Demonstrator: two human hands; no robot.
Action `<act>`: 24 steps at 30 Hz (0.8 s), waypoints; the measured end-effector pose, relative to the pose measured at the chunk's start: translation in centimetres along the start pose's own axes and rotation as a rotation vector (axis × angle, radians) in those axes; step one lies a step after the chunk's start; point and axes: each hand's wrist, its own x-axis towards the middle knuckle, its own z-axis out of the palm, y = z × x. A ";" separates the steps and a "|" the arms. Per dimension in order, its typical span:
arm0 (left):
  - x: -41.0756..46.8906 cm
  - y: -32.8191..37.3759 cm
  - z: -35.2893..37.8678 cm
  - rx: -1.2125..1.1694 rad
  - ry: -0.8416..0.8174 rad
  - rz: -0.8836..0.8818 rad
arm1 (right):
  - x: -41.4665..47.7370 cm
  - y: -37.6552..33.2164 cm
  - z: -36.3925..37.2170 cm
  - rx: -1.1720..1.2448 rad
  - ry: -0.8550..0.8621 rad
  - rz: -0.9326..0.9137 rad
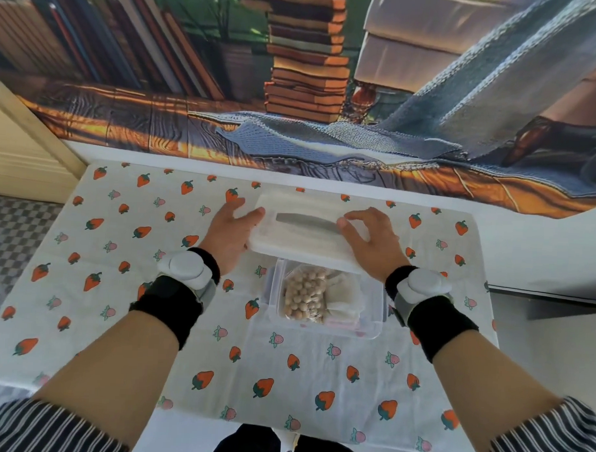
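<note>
Left hand (pixel 234 228) and right hand (pixel 370 240) grip the white lid (pixel 303 239) by its ends, fingers curled round the edges. The lid is over the far rim of the clear container (pixel 378 318), which holds a bag of pale balls (pixel 303 297) on the strawberry-print surface (pixel 145 308).

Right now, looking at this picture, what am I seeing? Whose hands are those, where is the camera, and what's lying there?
No machine here: a person works with bare hands. The one picture comes from a camera worn on the head, looking forward and down, so the hands reach in from below. The left hand and right hand grip the ends of a white lid with a grey handle, over the far part of a clear box. In the box lie a bag of pale round balls and white packets. Each wrist carries a white device. Everything stands on a strawberry cloth.
</note>
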 end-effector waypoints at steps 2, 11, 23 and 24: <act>0.4 0.3 -1.3 -0.110 0.035 -0.074 | -0.3 -0.3 -0.3 0.121 -0.120 -0.052; 0.6 0.7 -4.9 -0.200 0.098 0.017 | 2.9 -1.8 2.7 0.097 0.216 0.008; 3.7 -5.8 -11.1 0.629 0.474 -0.025 | 4.6 -3.1 7.7 0.188 -0.026 0.117; 3.8 -6.4 -11.4 0.628 0.465 -0.058 | 4.4 -2.8 7.9 0.190 -0.023 0.139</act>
